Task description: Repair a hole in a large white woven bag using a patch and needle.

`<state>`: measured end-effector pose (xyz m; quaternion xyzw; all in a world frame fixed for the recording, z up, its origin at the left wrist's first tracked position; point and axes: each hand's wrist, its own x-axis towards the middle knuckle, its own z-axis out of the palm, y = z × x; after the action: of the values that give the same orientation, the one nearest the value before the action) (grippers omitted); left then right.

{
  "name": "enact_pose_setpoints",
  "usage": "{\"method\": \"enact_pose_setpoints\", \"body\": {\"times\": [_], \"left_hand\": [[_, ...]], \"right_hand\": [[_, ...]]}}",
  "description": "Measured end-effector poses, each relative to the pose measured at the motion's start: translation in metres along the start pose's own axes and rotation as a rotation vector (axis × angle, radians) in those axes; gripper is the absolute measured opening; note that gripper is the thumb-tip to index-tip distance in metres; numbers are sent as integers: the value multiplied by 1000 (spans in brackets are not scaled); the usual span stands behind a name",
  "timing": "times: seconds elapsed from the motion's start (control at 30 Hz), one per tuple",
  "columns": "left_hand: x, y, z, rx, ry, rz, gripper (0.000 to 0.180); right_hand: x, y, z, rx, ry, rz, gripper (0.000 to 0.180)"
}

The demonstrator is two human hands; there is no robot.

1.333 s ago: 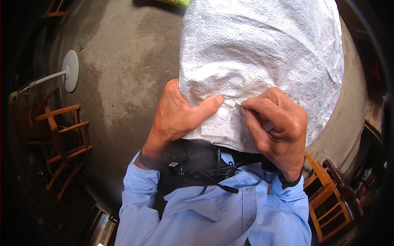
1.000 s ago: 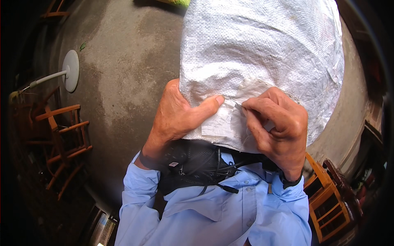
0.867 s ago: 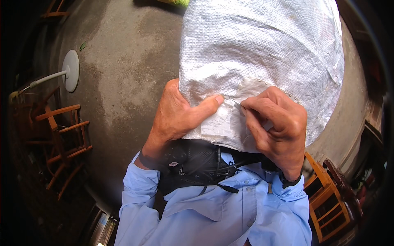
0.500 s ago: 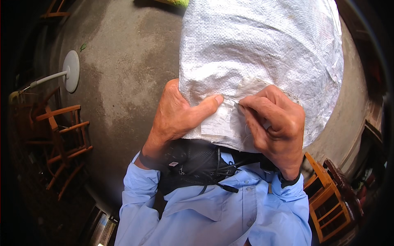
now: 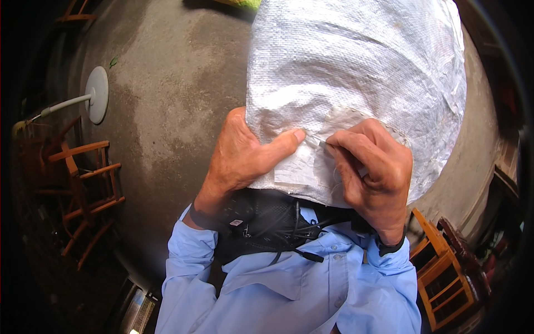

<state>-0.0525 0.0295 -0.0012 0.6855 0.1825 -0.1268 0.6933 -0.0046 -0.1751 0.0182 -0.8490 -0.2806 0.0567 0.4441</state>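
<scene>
A large white woven sack (image 5: 356,61) lies spread out in front of me, its near edge at my waist. Sewn to it is a pale patch (image 5: 297,164), with a curved row of stitches along its far side. My left hand (image 5: 245,147) grips the sack's left edge, thumb on top beside the patch, its other fingers hidden underneath. Close to that thumb, my right hand (image 5: 375,161) is closed in a pinch on a thin sliver that looks like a sewing needle (image 5: 322,144). A faint thread shows near the right fingers.
A wooden chair (image 5: 89,178) lies on its side at the left, near a white round-based stand (image 5: 97,96). Another wooden chair (image 5: 445,278) stands close by at the lower right. Something yellow-green (image 5: 245,3) shows at the top edge, on the concrete floor (image 5: 167,83).
The sack has shifted very slightly to the right. My right fingertips have drawn back a little, and more of the thin sliver shows between them. My left hand keeps its hold.
</scene>
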Motion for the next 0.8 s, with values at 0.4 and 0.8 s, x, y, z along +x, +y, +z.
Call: {"method": "enact_pose_setpoints", "body": {"times": [0.4, 0.8], "left_hand": [[0, -4, 0, -58, -8, -25, 30], [-1, -2, -1, -83, -51, -2, 31]], "right_hand": [[-5, 2, 10, -44, 98, -70, 20], [-2, -1, 4, -8, 42, -26, 21]]}}
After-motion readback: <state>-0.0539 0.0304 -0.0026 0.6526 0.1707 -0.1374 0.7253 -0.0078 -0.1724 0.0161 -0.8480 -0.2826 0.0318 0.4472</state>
